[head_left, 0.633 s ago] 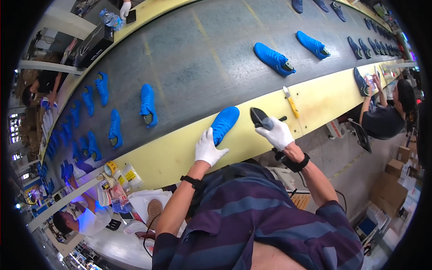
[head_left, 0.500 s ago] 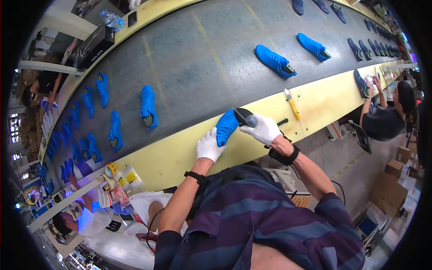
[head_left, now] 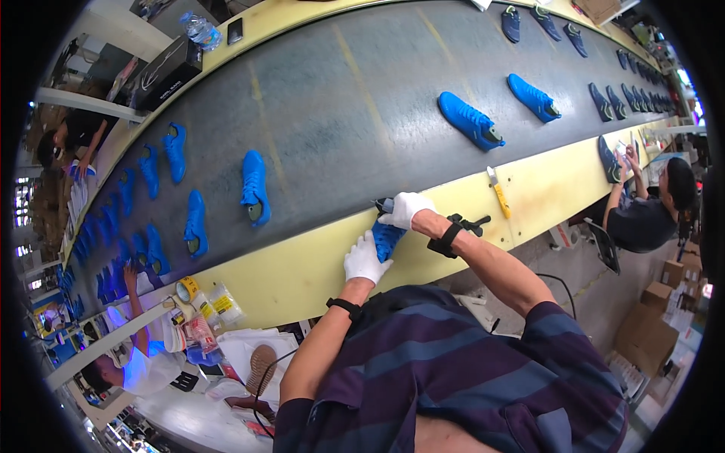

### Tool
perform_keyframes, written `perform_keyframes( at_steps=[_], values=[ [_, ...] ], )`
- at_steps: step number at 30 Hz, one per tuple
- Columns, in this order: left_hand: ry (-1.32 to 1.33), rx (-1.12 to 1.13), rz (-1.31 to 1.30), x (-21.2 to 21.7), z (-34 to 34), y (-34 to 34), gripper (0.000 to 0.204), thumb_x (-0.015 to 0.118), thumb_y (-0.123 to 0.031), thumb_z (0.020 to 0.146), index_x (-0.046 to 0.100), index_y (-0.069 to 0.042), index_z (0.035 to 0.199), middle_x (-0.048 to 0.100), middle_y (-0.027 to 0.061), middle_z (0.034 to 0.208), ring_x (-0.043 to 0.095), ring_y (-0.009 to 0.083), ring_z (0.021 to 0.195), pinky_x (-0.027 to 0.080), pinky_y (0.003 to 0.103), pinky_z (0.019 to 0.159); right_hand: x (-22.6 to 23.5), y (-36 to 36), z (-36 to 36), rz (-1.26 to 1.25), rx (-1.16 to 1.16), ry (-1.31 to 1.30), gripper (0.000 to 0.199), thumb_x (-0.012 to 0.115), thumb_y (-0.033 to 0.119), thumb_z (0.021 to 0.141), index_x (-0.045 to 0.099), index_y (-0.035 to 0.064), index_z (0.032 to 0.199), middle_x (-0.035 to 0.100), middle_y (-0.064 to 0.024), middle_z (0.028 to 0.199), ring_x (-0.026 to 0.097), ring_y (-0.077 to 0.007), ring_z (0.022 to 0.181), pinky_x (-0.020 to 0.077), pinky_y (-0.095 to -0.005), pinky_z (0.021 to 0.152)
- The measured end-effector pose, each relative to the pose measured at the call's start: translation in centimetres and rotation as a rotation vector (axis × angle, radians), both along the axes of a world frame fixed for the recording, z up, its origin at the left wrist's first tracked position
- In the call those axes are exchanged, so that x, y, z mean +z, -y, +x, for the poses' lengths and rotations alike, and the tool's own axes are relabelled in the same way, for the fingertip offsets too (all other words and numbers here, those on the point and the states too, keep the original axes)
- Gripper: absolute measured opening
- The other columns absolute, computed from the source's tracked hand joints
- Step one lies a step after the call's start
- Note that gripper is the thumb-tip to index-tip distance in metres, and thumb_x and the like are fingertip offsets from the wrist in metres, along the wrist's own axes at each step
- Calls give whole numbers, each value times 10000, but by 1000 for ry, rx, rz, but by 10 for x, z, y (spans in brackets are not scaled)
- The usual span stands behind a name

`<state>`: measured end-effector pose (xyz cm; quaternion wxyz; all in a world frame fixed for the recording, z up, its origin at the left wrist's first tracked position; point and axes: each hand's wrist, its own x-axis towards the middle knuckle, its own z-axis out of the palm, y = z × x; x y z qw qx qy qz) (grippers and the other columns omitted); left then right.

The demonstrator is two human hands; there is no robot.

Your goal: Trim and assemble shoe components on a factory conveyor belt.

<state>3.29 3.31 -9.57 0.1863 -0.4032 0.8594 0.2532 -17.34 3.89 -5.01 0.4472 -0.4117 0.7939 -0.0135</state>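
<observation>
A bright blue shoe point(head_left: 387, 236) lies on the yellow table edge point(head_left: 302, 272) beside the dark conveyor belt point(head_left: 340, 113). My left hand point(head_left: 365, 259), in a white glove, presses on the near end of the shoe. My right hand point(head_left: 406, 209), also gloved, grips a small dark tool point(head_left: 381, 204) held against the shoe's far end. Each wrist carries a black strap.
Several blue shoes ride the belt, one point(head_left: 254, 187) to my left, two point(head_left: 470, 121) farther right. A yellow-handled tool point(head_left: 498, 192) lies on the table edge. Another person point(head_left: 642, 211) sits at the right, a second point(head_left: 140, 362) at lower left beside tape rolls point(head_left: 186, 289).
My right hand swung left with the dark tool, from beside the shoe onto its far end. My left hand slid down to the shoe's near end.
</observation>
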Motion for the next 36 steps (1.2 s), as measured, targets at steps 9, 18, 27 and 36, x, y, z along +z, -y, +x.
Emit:
perform_keyframes(
  at_steps=[9,18,27,36],
  values=[
    [-386,437,871,-38,45,38,781,845,-383,790,564,5,1407,702,140,1254,671,247,1129,510,388,1033,14,-85,-13,-280,-288,173,551,738,509,867,746,13,1106,751,-227,969,741,-358,890,566,-396,841],
    [-765,686,1404,78,3,41,643,662,-325,954,485,-18,1490,634,146,1381,650,267,1215,516,431,1083,22,-221,-61,-363,-707,14,399,777,359,872,716,-5,1021,739,-147,884,711,-233,820,548,-358,777],
    [-696,611,1304,91,-19,37,642,709,-308,945,505,-22,1483,625,118,1391,625,246,1241,493,415,1090,39,-225,-22,-352,-700,117,409,791,328,865,710,-15,1072,751,-137,918,718,-195,855,552,-326,797],
    [-326,454,1005,-20,-17,8,563,803,-312,891,619,-18,1335,715,107,1230,686,213,1096,555,378,956,53,-157,3,-369,-504,137,427,774,404,861,729,18,1039,739,-174,892,736,-293,839,559,-370,765]
  ],
)
